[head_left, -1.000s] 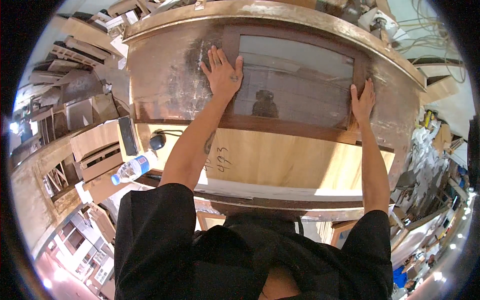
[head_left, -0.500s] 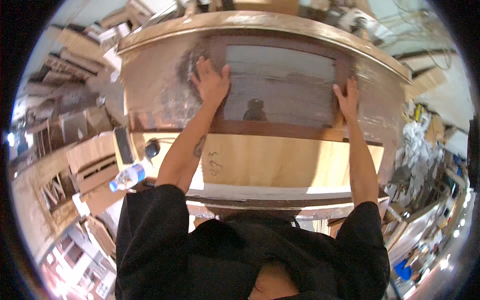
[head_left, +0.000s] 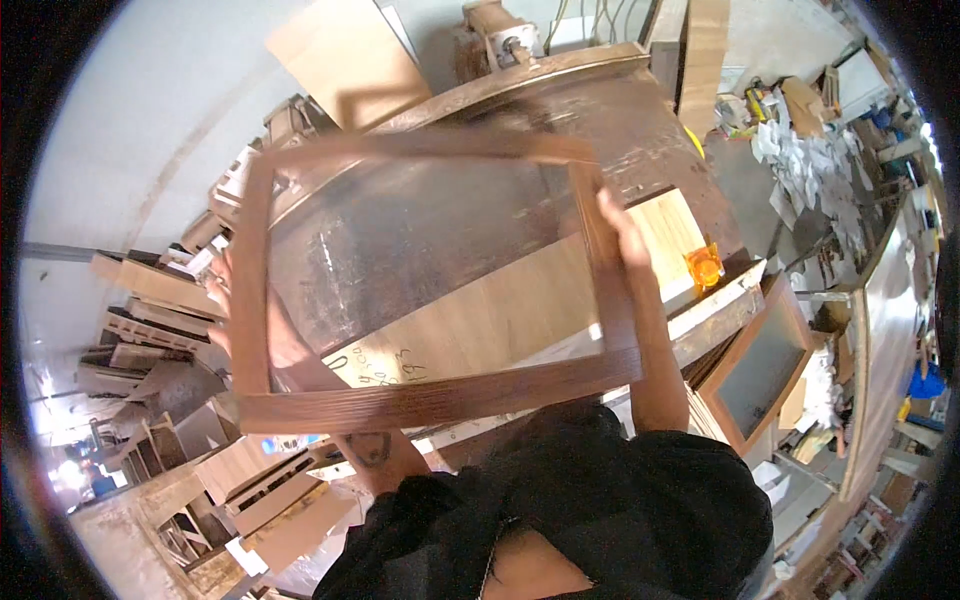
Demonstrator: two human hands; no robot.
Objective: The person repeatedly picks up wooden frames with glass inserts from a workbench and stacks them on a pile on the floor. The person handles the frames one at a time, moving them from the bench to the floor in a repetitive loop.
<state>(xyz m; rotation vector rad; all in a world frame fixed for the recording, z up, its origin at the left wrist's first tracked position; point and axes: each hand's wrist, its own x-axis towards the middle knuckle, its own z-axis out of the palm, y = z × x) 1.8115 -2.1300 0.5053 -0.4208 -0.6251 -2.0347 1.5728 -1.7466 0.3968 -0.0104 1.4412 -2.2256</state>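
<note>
Both halves of my grip are filled with one brown wooden frame (head_left: 440, 397), held up above the worktop (head_left: 655, 150): my left hand (head_left: 221, 295) at its left rail, fingers spread past the outer edge, my right hand (head_left: 628, 240) along its right rail. I judge the rails stiff and the see-through middle probably glass, so fairly heavy, smooth and breakable. Mid-rail on each side seems the best hold, palms on wood, no pressure on the centre.

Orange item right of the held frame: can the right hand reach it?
Probably not without releasing the wooden frame, whose right side the right hand grips; otherwise, nothing appears to cover the orange item.
</note>
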